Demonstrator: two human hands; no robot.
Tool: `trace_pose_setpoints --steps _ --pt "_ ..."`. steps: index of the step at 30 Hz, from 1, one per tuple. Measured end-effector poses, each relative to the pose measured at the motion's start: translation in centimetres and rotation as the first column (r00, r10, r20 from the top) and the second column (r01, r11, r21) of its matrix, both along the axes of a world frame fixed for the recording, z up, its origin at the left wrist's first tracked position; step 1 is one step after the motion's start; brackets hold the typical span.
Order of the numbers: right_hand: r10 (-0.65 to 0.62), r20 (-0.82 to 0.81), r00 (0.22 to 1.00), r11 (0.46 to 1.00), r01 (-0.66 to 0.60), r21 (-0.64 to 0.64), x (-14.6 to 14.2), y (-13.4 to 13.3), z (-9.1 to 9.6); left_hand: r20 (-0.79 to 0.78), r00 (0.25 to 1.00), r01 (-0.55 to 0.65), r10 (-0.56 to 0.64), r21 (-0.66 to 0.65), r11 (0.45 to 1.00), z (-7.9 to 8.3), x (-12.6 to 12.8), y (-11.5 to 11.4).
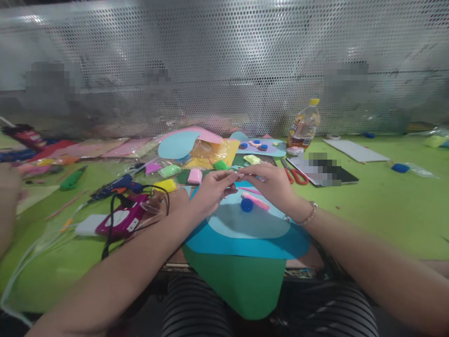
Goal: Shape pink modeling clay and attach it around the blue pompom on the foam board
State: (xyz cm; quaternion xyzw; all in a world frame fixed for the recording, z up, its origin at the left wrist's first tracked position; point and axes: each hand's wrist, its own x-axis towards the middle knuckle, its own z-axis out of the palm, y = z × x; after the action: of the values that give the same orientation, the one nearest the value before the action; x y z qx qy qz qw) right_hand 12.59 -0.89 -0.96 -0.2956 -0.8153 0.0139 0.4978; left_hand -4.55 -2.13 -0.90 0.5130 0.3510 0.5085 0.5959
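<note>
My left hand (214,189) and my right hand (271,187) meet at the fingertips above a light blue paper shape (231,224). Both are closed in a pinch. Whatever is between the fingers is too small or hidden to make out. Just below them, a dark blue round piece (247,204) rests on the light blue paper, with a pink stick-like piece (258,201) touching or close beside it. A thin darker pink strip (249,190) lies near my right hand. Under the light blue shape are a larger blue paper (210,245) and a green paper (242,285) overhanging the table edge.
Left of my arms lie a blue glue gun (114,186), a magenta power box (124,217) with cables, and several soft clay packets (170,171). Right are red-handled scissors (297,176), a tablet-like device (345,175) and a bottle (304,124). Another person's arm (7,206) shows far left.
</note>
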Motion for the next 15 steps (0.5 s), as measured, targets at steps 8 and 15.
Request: trace_pose_setpoints --steps 8,15 --pt "-0.008 0.061 0.998 0.989 -0.001 0.148 -0.16 -0.27 0.24 -0.174 0.977 -0.112 0.124 0.078 0.991 -0.76 -0.22 0.4" --pt "-0.055 0.055 0.997 0.985 0.045 0.167 -0.39 -0.32 0.06 -0.244 0.959 -0.114 0.145 0.136 0.984 -0.87 -0.26 0.43"
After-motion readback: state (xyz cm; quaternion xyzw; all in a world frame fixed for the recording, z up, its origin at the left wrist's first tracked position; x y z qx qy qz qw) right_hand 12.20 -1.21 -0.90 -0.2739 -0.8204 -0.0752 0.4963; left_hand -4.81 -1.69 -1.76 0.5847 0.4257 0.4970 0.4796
